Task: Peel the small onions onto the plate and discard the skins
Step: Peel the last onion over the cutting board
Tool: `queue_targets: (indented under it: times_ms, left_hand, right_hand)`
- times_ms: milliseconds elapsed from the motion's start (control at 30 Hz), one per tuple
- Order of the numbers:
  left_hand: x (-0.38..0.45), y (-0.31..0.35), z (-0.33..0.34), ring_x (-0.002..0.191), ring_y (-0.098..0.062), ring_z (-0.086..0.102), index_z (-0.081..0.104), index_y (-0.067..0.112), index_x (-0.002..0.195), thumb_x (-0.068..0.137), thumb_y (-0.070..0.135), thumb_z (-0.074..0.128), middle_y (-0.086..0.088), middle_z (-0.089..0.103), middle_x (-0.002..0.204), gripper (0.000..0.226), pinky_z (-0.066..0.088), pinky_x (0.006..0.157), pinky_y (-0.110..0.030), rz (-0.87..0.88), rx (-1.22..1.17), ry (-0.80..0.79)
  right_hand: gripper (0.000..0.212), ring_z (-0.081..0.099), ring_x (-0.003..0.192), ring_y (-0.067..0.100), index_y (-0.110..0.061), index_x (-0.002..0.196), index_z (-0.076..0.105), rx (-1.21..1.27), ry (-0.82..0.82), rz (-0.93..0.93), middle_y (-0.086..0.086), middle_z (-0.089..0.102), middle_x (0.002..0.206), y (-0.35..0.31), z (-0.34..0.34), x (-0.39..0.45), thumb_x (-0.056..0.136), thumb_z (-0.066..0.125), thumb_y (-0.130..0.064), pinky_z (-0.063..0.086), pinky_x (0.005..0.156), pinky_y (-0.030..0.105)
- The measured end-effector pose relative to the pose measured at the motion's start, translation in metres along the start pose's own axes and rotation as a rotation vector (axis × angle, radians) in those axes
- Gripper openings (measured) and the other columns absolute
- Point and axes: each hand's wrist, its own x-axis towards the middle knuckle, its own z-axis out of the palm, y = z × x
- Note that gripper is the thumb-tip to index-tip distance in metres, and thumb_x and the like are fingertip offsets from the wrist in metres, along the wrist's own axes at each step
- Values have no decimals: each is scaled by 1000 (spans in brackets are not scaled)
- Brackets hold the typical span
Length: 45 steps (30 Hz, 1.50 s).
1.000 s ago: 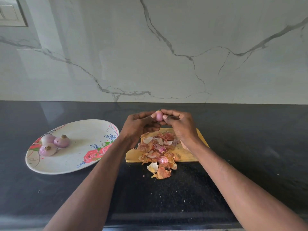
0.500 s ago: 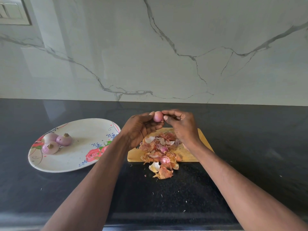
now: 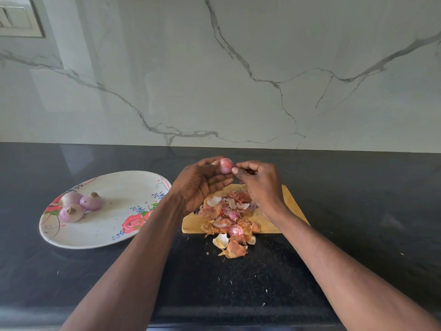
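Pink onion (image 3: 225,165), long axis upright, gripped by left hand (image 3: 200,185); right hand (image 3: 259,181) pinches its side.

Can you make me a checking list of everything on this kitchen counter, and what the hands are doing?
Surface: black counter, small specks on it.
Job's things: three onions on flowered plate; one pink onion held up.
Clutter: skins piled on wooden board, some spilled onto the counter.
Grippers: left hand holds the onion; right hand pinches at its side.
Cables: nothing seen.
Surroundings: marble wall, switch plate.
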Motion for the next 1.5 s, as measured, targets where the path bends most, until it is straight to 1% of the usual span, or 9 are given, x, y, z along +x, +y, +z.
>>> queue_targets:
  times_ms: [167, 267, 367, 600, 700, 900, 1033, 1367, 1500]
  left_hand:
    - [4, -4, -3, 88, -30, 73, 70, -4, 99, 93, 1, 62, -26, 72, 102, 11, 63, 78, -35, 35, 142, 80]
    - [6, -7, -3, 86, -28, 74, 69, -2, 111, 92, 0, 64, -21, 75, 100, 20, 63, 76, -32, 126, 175, 88]
    - [5, -10, -2, 87, -26, 75, 71, 0, 111, 94, 3, 64, -16, 77, 98, 20, 61, 79, -29, 223, 277, 59]
    - [3, -10, -6, 95, -27, 75, 71, -1, 118, 92, 12, 71, -11, 77, 105, 29, 61, 85, -37, 377, 585, 45]
    - [2, -11, -5, 93, -25, 75, 72, -2, 116, 89, 12, 73, -12, 77, 104, 31, 61, 87, -38, 415, 619, 70]
    - [0, -16, -7, 86, -24, 77, 75, 7, 111, 84, 34, 74, -11, 78, 98, 37, 62, 83, -46, 496, 758, 89]
    - [1, -17, -7, 82, -22, 77, 76, 15, 106, 94, 17, 69, -9, 78, 93, 14, 63, 79, -43, 551, 779, 121]
    - [1, -16, -5, 85, -17, 76, 75, 7, 112, 94, 18, 70, -6, 78, 99, 22, 62, 78, -31, 553, 780, 138]
    - [3, -18, -8, 82, -16, 76, 76, 6, 111, 96, 14, 67, -7, 78, 97, 19, 62, 78, -34, 582, 822, 178]
  right_hand:
    - [9, 67, 71, 6, -17, 93, 78, 69, 38, 31, -5, 74, 79, -1, -1, 1, 94, 69, -17, 54, 65, 19]
    - [9, 72, 79, 13, -22, 90, 76, 198, -1, 74, -1, 76, 86, -3, -3, 2, 90, 73, -14, 58, 68, 26]
    - [20, 73, 91, 13, -24, 97, 74, 213, -61, 64, -1, 77, 95, -3, -3, 2, 81, 82, -14, 60, 79, 32]
    - [35, 72, 95, 5, -12, 117, 72, 82, -22, -26, -1, 75, 105, 1, 2, 0, 83, 80, -17, 57, 78, 19]
    - [35, 69, 100, 11, -10, 115, 74, -33, -1, -108, -2, 72, 109, 4, 2, 2, 82, 81, -19, 59, 86, 27]
    - [33, 67, 96, 8, -4, 113, 74, -58, -6, -175, 0, 70, 105, 4, 3, 0, 84, 80, -18, 55, 78, 15]
    - [35, 67, 98, 9, -7, 114, 75, -71, 8, -174, 1, 72, 109, 5, 3, 1, 83, 80, -24, 57, 82, 19]
    - [33, 67, 102, 7, -11, 113, 76, -52, 36, -147, -2, 72, 110, 2, 2, 2, 85, 79, -27, 57, 90, 29]
    - [35, 67, 104, 10, -10, 113, 75, -63, 25, -147, 0, 72, 112, 3, 3, 1, 84, 79, -28, 58, 90, 31]
